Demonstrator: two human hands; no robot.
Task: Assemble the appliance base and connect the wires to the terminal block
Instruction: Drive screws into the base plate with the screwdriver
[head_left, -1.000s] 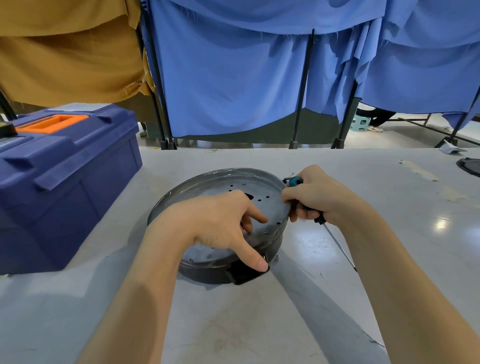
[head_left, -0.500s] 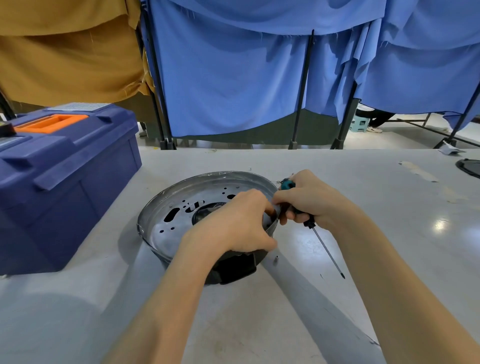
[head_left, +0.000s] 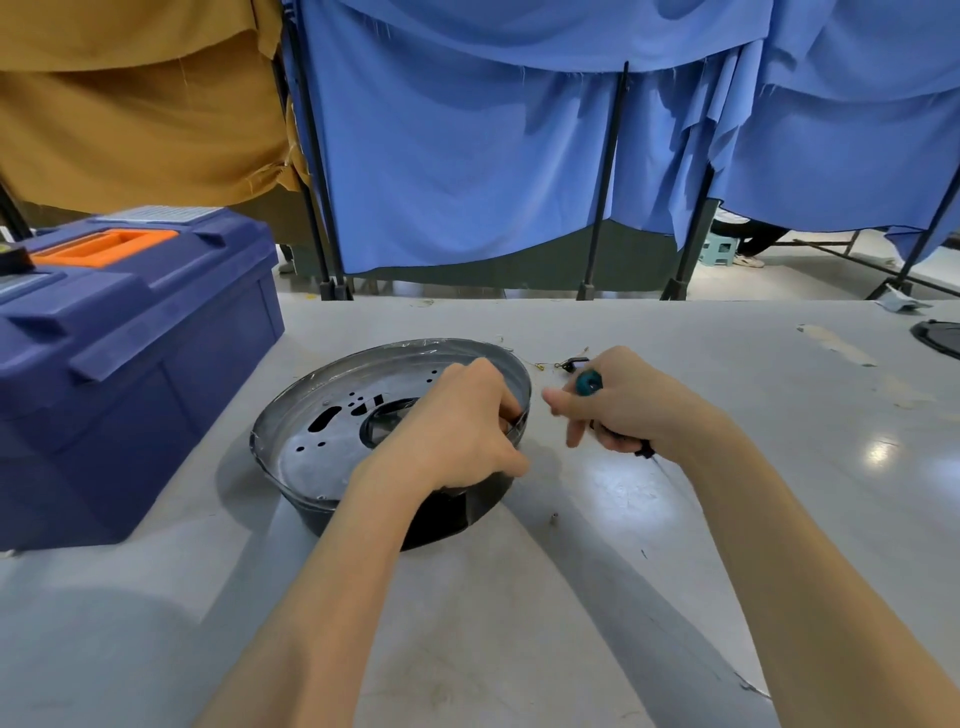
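Appliance base (head_left: 306, 467) rim is pinched by left grip (head_left: 457, 431); right grip (head_left: 634, 410) clasps screwdriver (head_left: 588, 383).

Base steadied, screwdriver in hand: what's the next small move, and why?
Likely pinch up the loose screw on the table beside the base: left hand grips its rim, right hand holds the screwdriver with thumb and forefinger free.

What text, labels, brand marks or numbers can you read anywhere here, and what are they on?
No text can be read in this view.
Blue toolbox: no lettering shows on its lid or side.
Appliance base: bare metal with holes, no stamp or label visible.
Screwdriver: teal handle end, no legible marking.
Small black item on the toolbox's left edge: a yellowish mark, too small to read.
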